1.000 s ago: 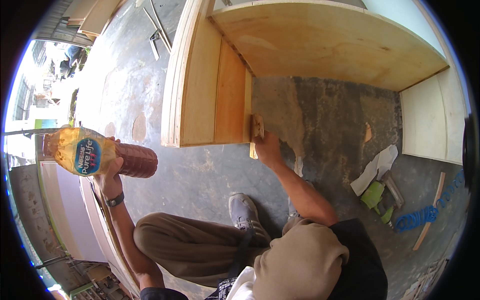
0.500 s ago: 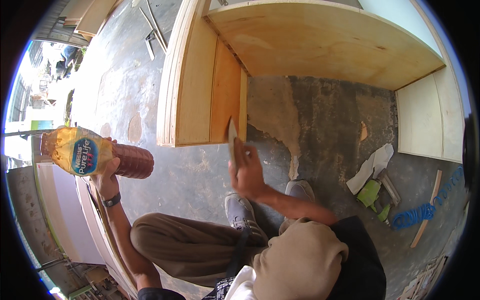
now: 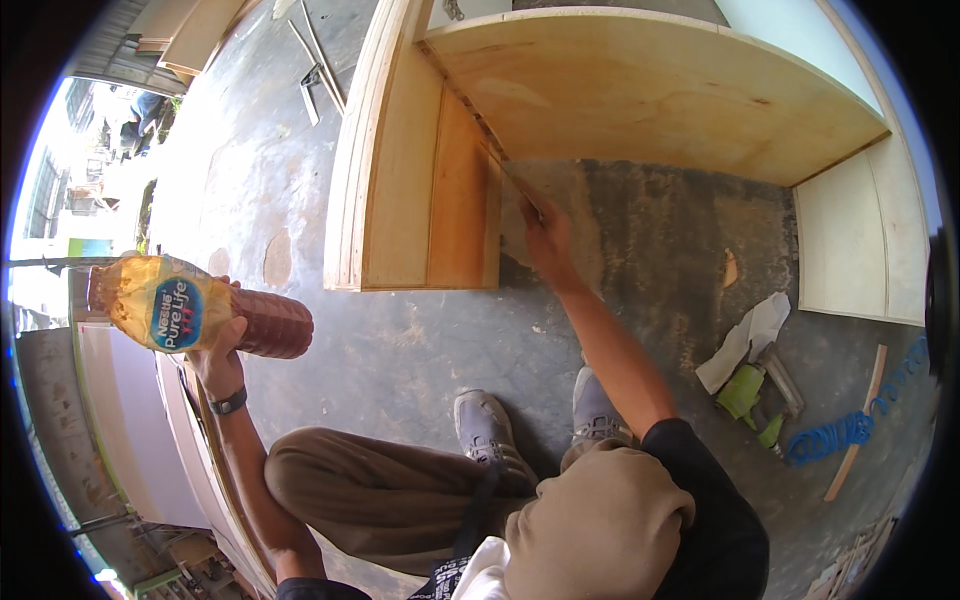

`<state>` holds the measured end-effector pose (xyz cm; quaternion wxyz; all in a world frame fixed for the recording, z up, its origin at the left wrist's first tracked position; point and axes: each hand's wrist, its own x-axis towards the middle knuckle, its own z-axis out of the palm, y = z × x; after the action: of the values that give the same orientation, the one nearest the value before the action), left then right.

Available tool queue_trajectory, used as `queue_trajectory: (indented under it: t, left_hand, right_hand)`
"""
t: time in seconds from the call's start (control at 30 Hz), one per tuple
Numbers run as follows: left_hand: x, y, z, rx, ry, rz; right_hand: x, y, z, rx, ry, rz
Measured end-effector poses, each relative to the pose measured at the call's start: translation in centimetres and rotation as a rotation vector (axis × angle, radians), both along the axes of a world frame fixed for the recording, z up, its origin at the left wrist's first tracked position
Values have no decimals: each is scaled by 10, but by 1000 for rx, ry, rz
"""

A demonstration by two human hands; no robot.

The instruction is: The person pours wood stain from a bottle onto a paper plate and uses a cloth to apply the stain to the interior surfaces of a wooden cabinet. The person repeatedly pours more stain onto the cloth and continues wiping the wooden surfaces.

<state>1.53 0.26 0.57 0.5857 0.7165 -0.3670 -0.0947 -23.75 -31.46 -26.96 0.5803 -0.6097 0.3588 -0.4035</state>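
Note:
My left hand [image 3: 219, 358] is wrapped round a clear plastic bottle [image 3: 270, 322] tipped nearly on its side. Reddish-brown liquid fills its lower part, and a blue label shows on the upper part. My right hand [image 3: 548, 243] grips a slim paintbrush [image 3: 527, 195], seen almost edge-on. Its far end reaches the inner edge of an upright wooden side panel [image 3: 465, 225], near the corner with the wide plywood board [image 3: 650, 95]. An orange-brown tint covers part of that panel; the wood to its left is paler. The bristles are hard to make out.
To the right on the concrete floor lie a crumpled white sheet [image 3: 742, 345], a green tool [image 3: 742, 392], a coiled blue hose [image 3: 832, 438] and a wooden strip [image 3: 862, 425]. Thin metal rods [image 3: 322, 65] lie beyond the cabinet's left side. Large boards [image 3: 135, 420] stand at the left.
My right hand has moved up and to the right with the paintbrush, from in front of the panel to its inner edge. My left hand still holds the bottle in nearly the same place.

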Motion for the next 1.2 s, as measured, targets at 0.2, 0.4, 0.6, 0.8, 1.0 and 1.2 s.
queue_trajectory:
  t: [0.2,0.4,0.6,0.8,1.0,1.2]
  left_hand:
    - [3,5,-1,-29,8,9]
    - [3,4,0,-30,0,-3]
    - [-3,-1,5,-10,-9,-27]
    - [-2,0,2,-21,-12,-4]
    - [3,2,1,-59,23,2]
    - [-3,-5,3,-71,-17,-16]
  right_hand:
    - [-2,44,-10,91,-45,49]
    - [-73,138,9,282,73,209]
    - [-53,52,18,160,9,-37]
    - [11,-11,-7,68,-34,29]
    - [-47,82,-15,12,52,196]
    - [-115,147,50,-164,-70,565]
